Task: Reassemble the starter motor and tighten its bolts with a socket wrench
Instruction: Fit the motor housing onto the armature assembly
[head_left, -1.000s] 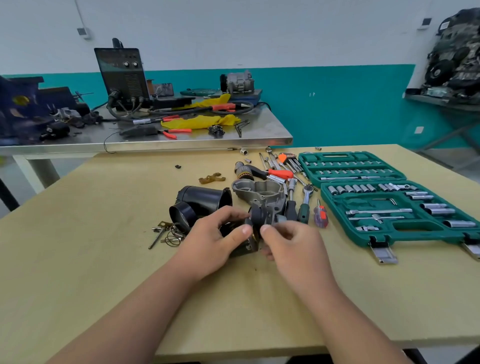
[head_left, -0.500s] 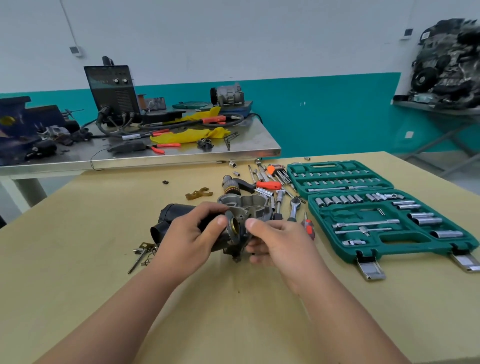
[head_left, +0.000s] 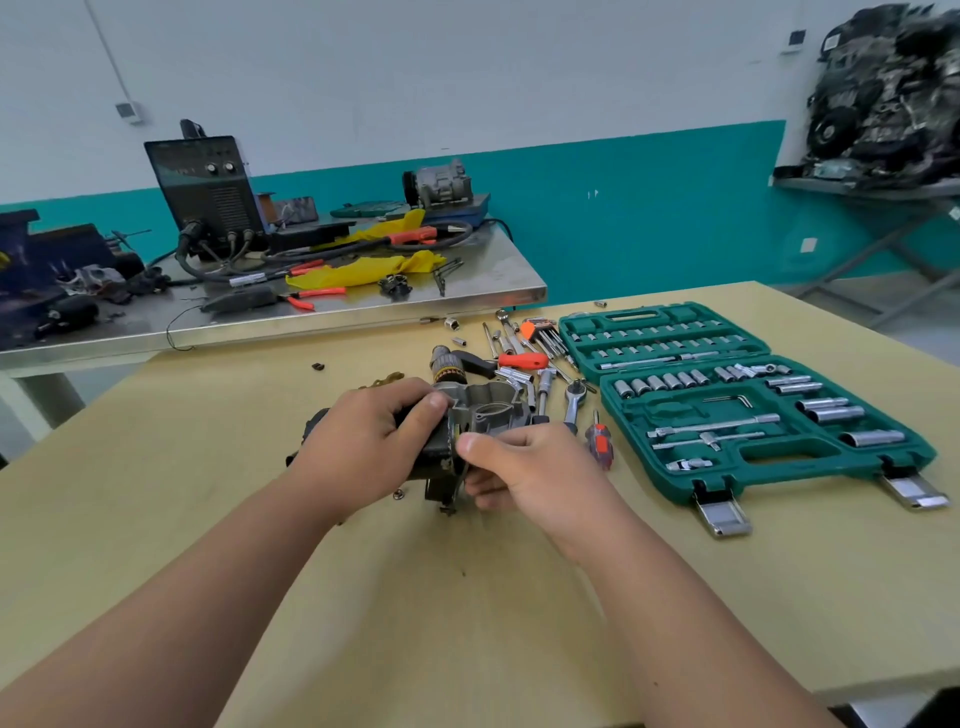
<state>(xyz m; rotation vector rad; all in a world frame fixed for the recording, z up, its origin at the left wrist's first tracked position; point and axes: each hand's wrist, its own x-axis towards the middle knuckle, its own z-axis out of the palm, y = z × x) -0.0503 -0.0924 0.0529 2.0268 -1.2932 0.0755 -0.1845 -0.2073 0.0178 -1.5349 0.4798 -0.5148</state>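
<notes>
bench (head_left: 363, 597) room is lying open ahead of the arms and to the left of the hands, down to the near edge. on the right the socket case (head_left: 727, 415) is sitting open near that edge. loose tools are crowding the strip between it and the hands, a ratchet (head_left: 574, 400) and a screwdriver (head_left: 600, 441) closest. the left hand (head_left: 363, 447) is wrapping the dark body of the starter motor (head_left: 434, 452) mid-bench, thumb over its end. the right hand (head_left: 530, 473) is pinching that same end, thumb on top, fingers curled beneath. the grey housing (head_left: 491, 413) is sitting just behind the thumbs; whether it is joined on, i cannot tell. a second ago the black can was lying apart; now the left hand is covering it.
</notes>
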